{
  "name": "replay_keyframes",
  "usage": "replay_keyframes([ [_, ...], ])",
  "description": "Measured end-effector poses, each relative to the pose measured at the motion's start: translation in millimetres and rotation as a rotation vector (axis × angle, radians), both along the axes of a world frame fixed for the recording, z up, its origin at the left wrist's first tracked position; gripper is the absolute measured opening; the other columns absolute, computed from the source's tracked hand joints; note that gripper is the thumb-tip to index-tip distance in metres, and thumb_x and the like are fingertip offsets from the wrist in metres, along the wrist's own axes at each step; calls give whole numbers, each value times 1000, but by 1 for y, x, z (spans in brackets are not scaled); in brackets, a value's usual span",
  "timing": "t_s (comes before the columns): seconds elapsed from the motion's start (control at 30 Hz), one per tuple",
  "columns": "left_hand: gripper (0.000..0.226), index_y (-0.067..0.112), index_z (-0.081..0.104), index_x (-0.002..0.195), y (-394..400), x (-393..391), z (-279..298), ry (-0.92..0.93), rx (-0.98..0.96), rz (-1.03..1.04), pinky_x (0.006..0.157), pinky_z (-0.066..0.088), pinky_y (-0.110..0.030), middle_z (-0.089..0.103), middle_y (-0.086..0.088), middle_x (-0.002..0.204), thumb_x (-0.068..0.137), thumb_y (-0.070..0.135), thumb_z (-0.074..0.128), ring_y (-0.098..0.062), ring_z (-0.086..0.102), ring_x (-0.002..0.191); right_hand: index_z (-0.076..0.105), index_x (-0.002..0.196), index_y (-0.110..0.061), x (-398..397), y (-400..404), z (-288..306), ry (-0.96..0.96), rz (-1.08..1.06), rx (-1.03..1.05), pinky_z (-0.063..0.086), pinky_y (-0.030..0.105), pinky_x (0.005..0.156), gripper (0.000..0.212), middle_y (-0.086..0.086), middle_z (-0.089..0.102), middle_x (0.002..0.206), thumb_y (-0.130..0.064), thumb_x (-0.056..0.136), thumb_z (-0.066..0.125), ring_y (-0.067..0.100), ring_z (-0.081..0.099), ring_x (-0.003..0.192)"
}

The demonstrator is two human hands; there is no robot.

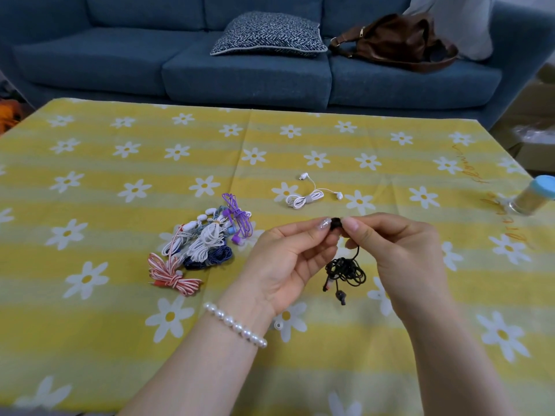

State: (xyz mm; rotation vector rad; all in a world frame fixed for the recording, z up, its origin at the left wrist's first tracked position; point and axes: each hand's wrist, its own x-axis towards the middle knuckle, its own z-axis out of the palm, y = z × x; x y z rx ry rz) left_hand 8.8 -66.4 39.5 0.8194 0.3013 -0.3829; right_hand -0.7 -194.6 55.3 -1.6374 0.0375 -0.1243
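Black cord, thin and matte, makes up the black earphones (345, 270), which hang in a loose knot of loops between the two hands, just above the tablecloth (120, 325). The left hand (285, 259) and the right hand (399, 250) meet at the top of it. Thumb and forefinger of each are curled in and pinch the same small rounded black end piece from either side, with the other fingers folded loosely beneath. Two short ends dangle below the knot.

Far out to the right of the right hand sits a clear jar (533, 198) with a pale blue lid, filled with something fine and golden; what it is cannot be told. Well beyond the right hand, on the blue fabric sofa (240, 76), a slouchy brown leather bag (396, 40) lies beside a speckled cushion (270, 34); its inside is hidden.

Just left of the left hand lies a pile of earphones (204, 244), each cord wound into a bundle: purple, white, dark blue, and red-and-white striped. Just beyond the hands lie the white earphones (309, 196), glossy, with the cord bundled and both buds loose. A bracelet (237, 325) of round pearly beads rings the left wrist, and a small white rubbery ear tip (278, 325) lies on the cloth just beside it. The cloth is yellow, striped and printed with white daisies.
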Motion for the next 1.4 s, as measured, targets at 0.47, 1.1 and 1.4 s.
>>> replay_keyframes([
  [0.47, 11, 1, 68, 78, -2, 0, 0, -16, 61, 25, 54, 54, -18, 69, -4, 64, 82, -1, 58, -7, 63, 55, 72, 65, -20, -1, 0, 0, -6, -30, -28, 44, 12, 54, 11, -5, 64, 51, -15, 74, 72, 6, 56, 52],
  [1.1, 23, 5, 72, 70, -9, -5, 0, -106, 135, 65, 60, 55, -18, 69, -6, 62, 84, -4, 56, -11, 67, 56, 70, 65, -11, 2, 4, -3, 25, -104, 16, 42, 10, 51, 12, -4, 64, 48, -8, 77, 70, 0, 54, 45],
  [1.4, 13, 1, 69, 80, -12, -6, -3, -122, 130, 96, 61, 54, -17, 69, -5, 61, 83, -3, 57, -14, 68, 60, 70, 66, -7, 0, 9, -7, 44, -172, 40, 42, 10, 51, 13, -1, 66, 51, -12, 78, 71, 0, 54, 46],
])
